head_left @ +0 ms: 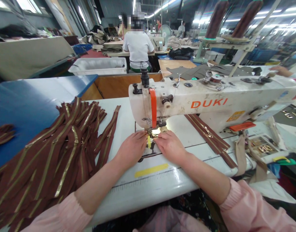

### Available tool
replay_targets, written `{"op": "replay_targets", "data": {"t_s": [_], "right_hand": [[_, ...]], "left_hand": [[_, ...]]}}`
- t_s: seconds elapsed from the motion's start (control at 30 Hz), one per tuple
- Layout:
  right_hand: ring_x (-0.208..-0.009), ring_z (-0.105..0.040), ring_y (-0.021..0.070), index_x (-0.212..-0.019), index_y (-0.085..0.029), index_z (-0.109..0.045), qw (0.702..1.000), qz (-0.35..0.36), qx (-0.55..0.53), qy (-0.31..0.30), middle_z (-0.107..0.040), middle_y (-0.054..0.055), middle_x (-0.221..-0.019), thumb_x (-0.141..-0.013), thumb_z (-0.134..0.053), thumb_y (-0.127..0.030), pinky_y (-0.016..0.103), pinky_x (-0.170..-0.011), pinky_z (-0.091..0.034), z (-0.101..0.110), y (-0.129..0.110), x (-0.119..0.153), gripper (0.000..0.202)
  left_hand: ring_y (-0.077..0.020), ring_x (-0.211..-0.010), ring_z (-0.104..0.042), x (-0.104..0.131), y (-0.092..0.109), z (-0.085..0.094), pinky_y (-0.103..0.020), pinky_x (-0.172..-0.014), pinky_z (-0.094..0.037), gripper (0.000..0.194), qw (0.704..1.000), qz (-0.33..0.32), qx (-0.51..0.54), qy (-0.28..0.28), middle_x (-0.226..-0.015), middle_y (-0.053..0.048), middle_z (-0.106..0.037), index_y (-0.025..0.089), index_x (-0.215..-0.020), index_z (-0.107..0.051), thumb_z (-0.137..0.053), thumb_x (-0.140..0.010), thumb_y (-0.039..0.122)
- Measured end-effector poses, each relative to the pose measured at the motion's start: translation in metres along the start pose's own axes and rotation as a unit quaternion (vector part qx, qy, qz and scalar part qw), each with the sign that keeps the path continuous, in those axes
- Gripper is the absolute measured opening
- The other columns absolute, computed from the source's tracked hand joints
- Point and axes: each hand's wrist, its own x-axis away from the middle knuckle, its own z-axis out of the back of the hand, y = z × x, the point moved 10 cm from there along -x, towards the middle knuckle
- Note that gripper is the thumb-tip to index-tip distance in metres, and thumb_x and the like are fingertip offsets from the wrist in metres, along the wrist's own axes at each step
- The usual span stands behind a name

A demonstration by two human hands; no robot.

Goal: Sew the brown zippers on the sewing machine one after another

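Observation:
At the needle of a white sewing machine (184, 96), my left hand (132, 146) rests on the bed with its fingers drawn together, the tips by the presser foot (153, 131). My right hand (170, 147) is closed just right of the foot, thumb and fingertips pressed together. Whatever the fingertips hold is hidden or too small to name. Between the hands a strip of yellow tape (149, 141) shows on the bed. Left of my left hand lies a large pile of brown zippers (65, 151) with brass teeth. More brown zippers (208, 133) lie under the machine arm.
A ruler scale and yellow tape (151, 170) run along the table's front edge. Right of the machine stands a small tray (263, 145) of metal parts. A blue table (41, 90) adjoins on the left. Ahead, a person in white (138, 46) sits facing away.

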Motion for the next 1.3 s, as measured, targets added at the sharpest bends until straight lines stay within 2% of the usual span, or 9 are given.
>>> {"op": "replay_targets", "data": {"t_s": [0.23,0.47,0.57,0.7,0.87,1.0,1.07,1.17,1.3], "right_hand": [[-0.081,-0.050,0.0207,-0.087,-0.015,-0.070,1.000,-0.011,-0.009,-0.011,-0.062,0.007,-0.081,-0.093,-0.049,-0.016,0.034,-0.076,-0.039,0.002,0.000,0.001,0.022],[-0.080,-0.049,0.0204,-0.088,-0.015,-0.070,0.997,-0.014,-0.068,0.044,-0.060,0.007,-0.078,-0.092,-0.049,-0.014,0.032,-0.074,-0.042,0.014,-0.002,0.010,0.022],[-0.079,-0.049,0.0201,-0.089,-0.015,-0.070,0.995,-0.007,-0.082,0.050,-0.059,0.007,-0.078,-0.092,-0.048,-0.014,0.032,-0.074,-0.042,0.013,-0.006,0.010,0.022],[-0.082,-0.050,0.0203,-0.092,-0.016,-0.070,0.995,-0.005,-0.086,0.053,-0.060,0.007,-0.079,-0.092,-0.049,-0.015,0.032,-0.076,-0.043,0.015,-0.013,0.013,0.021],[-0.079,-0.050,0.0201,-0.090,-0.016,-0.070,0.995,-0.008,-0.083,0.058,-0.060,0.007,-0.077,-0.092,-0.048,-0.014,0.031,-0.072,-0.044,0.026,-0.024,0.030,0.022],[-0.080,-0.052,0.0204,-0.093,-0.016,-0.069,0.988,-0.033,-0.129,0.079,-0.061,0.008,-0.081,-0.091,-0.047,-0.014,0.033,-0.072,-0.046,0.034,-0.021,0.044,0.022],[-0.083,-0.055,0.0199,-0.100,-0.017,-0.067,0.973,-0.080,-0.198,0.087,-0.061,0.008,-0.087,-0.090,-0.049,-0.016,0.033,-0.074,-0.048,0.035,-0.013,0.049,0.021],[-0.083,-0.058,0.0177,-0.106,-0.019,-0.064,0.923,-0.161,-0.344,0.062,-0.063,0.007,-0.093,-0.088,-0.055,-0.022,0.030,-0.073,-0.050,0.031,-0.007,0.054,0.021],[-0.064,-0.057,0.0143,-0.082,-0.019,-0.066,0.841,-0.243,-0.483,0.015,-0.062,0.001,-0.069,-0.086,-0.056,-0.037,0.025,-0.060,-0.047,0.041,-0.004,0.062,0.020]], "left_hand": [[-0.0235,-0.108,-0.060,0.001,-0.001,0.002,-0.039,-0.098,-0.048,0.036,1.000,0.006,-0.014,-0.008,-0.116,-0.013,-0.066,0.008,-0.112,-0.062,-0.031,-0.095,0.016],[-0.0208,-0.111,-0.059,0.075,0.041,0.026,-0.037,-0.099,-0.048,0.035,0.999,-0.030,-0.004,-0.014,-0.118,-0.010,-0.066,0.012,-0.117,-0.060,-0.033,-0.094,0.014],[-0.0192,-0.113,-0.058,0.088,0.047,0.038,-0.035,-0.099,-0.048,0.034,0.999,-0.037,0.033,-0.002,-0.118,-0.008,-0.065,0.015,-0.118,-0.059,-0.035,-0.094,0.013],[-0.0189,-0.110,-0.058,0.053,0.026,0.045,-0.035,-0.098,-0.049,0.034,0.998,-0.011,0.054,0.003,-0.115,-0.009,-0.064,0.015,-0.117,-0.059,-0.037,-0.091,0.011],[-0.0229,-0.106,-0.057,0.002,0.026,0.023,-0.041,-0.098,-0.045,0.026,0.984,-0.084,0.066,-0.143,-0.103,-0.008,-0.065,0.018,-0.090,-0.063,-0.048,-0.075,0.003],[-0.0226,-0.084,-0.060,-0.007,0.027,0.023,-0.036,-0.082,-0.049,0.018,0.981,-0.076,0.078,-0.163,-0.079,-0.005,-0.063,0.019,-0.065,-0.055,-0.051,-0.065,0.002],[-0.0198,-0.073,-0.059,-0.004,0.029,0.023,-0.031,-0.072,-0.049,0.017,0.982,-0.049,0.091,-0.159,-0.070,-0.002,-0.060,0.020,-0.065,-0.052,-0.050,-0.067,0.003],[-0.0160,-0.065,-0.058,0.002,0.041,0.027,-0.025,-0.062,-0.046,0.012,0.984,0.008,0.116,-0.138,-0.068,0.002,-0.060,0.020,-0.072,-0.052,-0.049,-0.076,0.009],[-0.0145,-0.071,-0.061,0.019,0.060,0.050,-0.023,-0.063,-0.045,0.011,0.963,0.106,0.230,-0.095,-0.077,0.003,-0.065,0.022,-0.091,-0.055,-0.052,-0.082,0.017]]}}
